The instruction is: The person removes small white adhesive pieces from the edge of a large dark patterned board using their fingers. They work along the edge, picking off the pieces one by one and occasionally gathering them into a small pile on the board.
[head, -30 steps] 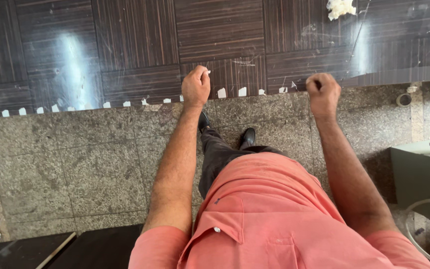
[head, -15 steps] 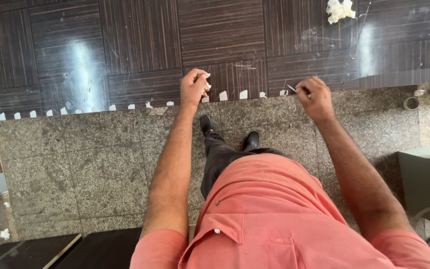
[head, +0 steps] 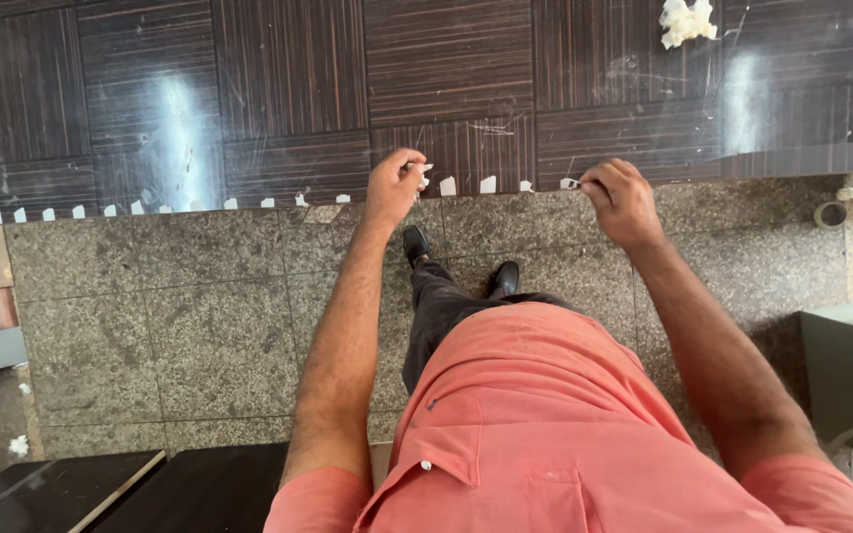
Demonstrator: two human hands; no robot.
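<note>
While we lean over tile edge, left hand [head: 394, 188] pinches few white spacers [head: 423, 176], fingers closed round them. Right hand [head: 622, 200] pinches one spacer [head: 570, 184] at joint where dark tiles [head: 446, 89] meet granite floor [head: 160, 296], probably keeping gap even.

You wear a salmon short-sleeved shirt [head: 555, 434] with buttoned collar | dark trousers [head: 441, 311] | black shoes [head: 504, 278] | bare forearms

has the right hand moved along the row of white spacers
Yes. The right hand has shifted left along the white spacers, toward the left hand.
</note>
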